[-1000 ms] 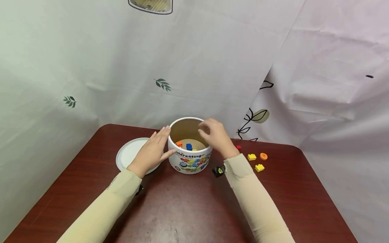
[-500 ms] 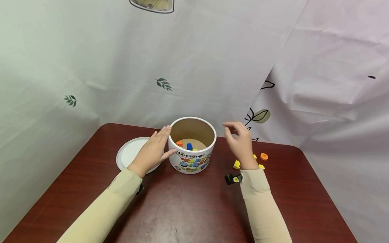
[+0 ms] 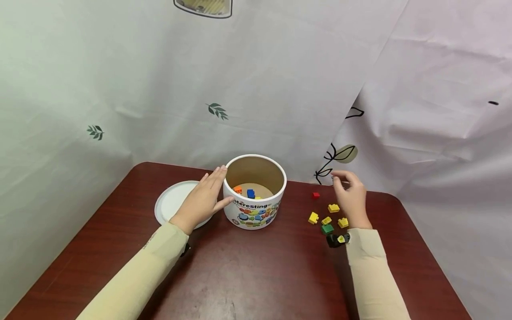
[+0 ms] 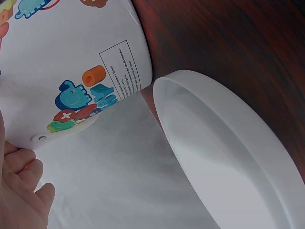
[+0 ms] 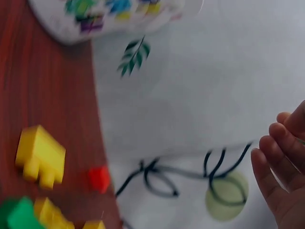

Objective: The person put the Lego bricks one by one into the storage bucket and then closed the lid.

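Observation:
My left hand [image 3: 202, 200] lies with straight fingers against the left side of a round white bucket [image 3: 251, 215], which has toy pictures printed on it. Orange, blue [image 3: 250, 194] and yellow bricks show on the bucket's floor. In the left wrist view that hand [image 4: 24, 181] touches the bucket wall. My right hand [image 3: 350, 198], fingers loosely bent, hovers over the right of the table with nothing visible in it. Below and left of it lie several yellow bricks [image 3: 334, 208], a green brick [image 3: 327, 229] and a small red brick [image 3: 316, 195].
A white round lid [image 3: 170, 202] lies on the dark red table [image 3: 256, 275], left of the bucket and partly behind my left hand. A printed white cloth [image 3: 256, 89] hangs behind the table's back edge.
My right hand has moved from the bucket's rim to the right, over the loose bricks. The green brick has come into sight, and the orange round piece is now hidden. My left hand stays put.

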`<state>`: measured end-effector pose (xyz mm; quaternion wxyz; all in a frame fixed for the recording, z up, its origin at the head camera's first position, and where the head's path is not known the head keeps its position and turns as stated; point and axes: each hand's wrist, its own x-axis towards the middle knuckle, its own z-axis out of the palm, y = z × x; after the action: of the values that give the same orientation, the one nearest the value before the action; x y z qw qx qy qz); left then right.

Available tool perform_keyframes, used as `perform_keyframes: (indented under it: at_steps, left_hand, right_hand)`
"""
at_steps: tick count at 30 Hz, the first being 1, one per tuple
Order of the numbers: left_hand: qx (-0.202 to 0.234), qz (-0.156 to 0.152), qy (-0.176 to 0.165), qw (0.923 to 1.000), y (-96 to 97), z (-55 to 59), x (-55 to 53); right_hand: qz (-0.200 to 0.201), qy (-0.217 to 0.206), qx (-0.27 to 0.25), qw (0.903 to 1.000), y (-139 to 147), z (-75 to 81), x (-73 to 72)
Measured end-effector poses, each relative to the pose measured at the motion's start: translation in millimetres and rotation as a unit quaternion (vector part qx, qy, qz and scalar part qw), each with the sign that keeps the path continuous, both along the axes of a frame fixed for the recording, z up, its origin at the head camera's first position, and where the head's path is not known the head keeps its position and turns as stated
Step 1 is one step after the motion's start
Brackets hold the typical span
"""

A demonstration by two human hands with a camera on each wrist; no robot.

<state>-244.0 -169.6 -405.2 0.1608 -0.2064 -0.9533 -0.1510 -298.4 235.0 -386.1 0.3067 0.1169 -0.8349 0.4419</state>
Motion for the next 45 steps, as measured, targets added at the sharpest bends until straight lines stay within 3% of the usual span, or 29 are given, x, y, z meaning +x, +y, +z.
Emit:
perform_keyframes:
  at_steps: [6,11,18,27,32,45]
  left_hand:
    - [0.000,-0.001,0.002,1.0000,1.1,0.1,0.4]
    - [0.001,0.002,0.002,1.0000,0.1,-1.3,0.1]
    - [0.001,-0.001,0.006,1.0000,-0.3,-1.8,0.0]
    - [0.001,0.001,0.006,1.0000,0.2,-0.2,0.9]
    - [0.001,0.001,0.005,1.0000,0.6,0.2,1.2]
    - [-0.002,0.007,0.001,1.0000,1.1,0.5,1.9]
  right_hand:
    - [-0.034,-0.076,0.004,0.9965,33,-13.3,-5.1]
    - [-0.045,-0.136,0.050,0.9884,57,-24.3,-9.7]
    - [-0.030,-0.214,0.137,0.9667,83,-38.2,-17.4]
    - [0.001,-0.293,0.179,0.9392,99,-53.1,-24.6]
    - [0.014,-0.310,0.197,0.9299,107,-60.3,-24.7]
    - [0.020,-0.313,0.217,0.9246,110,-65.1,-27.5]
